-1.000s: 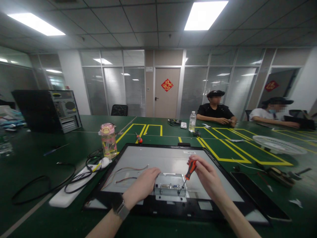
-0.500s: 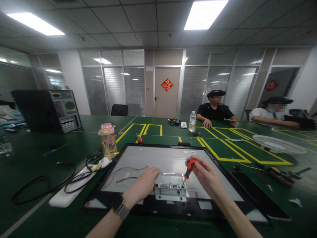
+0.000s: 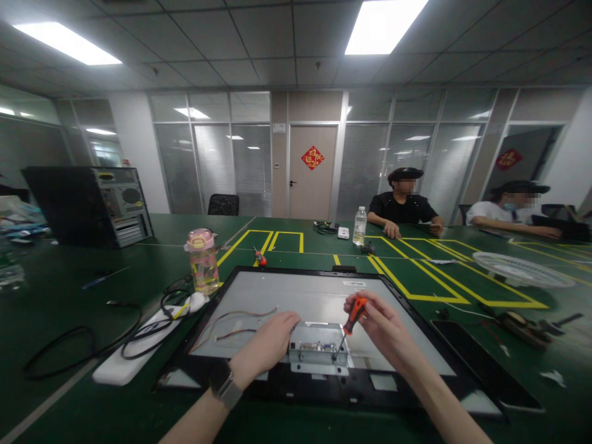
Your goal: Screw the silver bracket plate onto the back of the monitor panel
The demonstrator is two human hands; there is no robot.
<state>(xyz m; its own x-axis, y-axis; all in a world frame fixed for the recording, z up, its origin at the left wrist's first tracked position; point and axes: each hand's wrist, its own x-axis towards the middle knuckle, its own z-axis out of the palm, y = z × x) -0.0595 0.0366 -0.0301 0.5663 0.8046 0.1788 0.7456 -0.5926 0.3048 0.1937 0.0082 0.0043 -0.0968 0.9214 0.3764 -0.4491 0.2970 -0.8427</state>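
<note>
A flat display panel (image 3: 240,290) with a black frame lies back side up in front of me. On it sits a silver metal bracket (image 3: 319,369) with a row of connector ports along its near wall. My left hand (image 3: 271,339) has its fingers closed at the bracket's left side; the fingertips are partly hidden. My right hand (image 3: 383,324) grips an orange-and-black screwdriver (image 3: 355,316) by its handle. The screwdriver is tilted, its tip down at the right end of the port wall. Thin cables (image 3: 235,335) lie on the panel, left of the bracket.
Left of the panel are a white power strip (image 3: 134,351), a pink-lidded bottle (image 3: 202,262) and a black computer case (image 3: 78,206). A second screwdriver (image 3: 260,258) lies beyond it. A dark flat slab (image 3: 481,364) lies to the right. Two people sit across the green table.
My left hand and the bracket keep their places. The screwdriver and my right fingers have turned very slightly, with the tip at the same spot.
</note>
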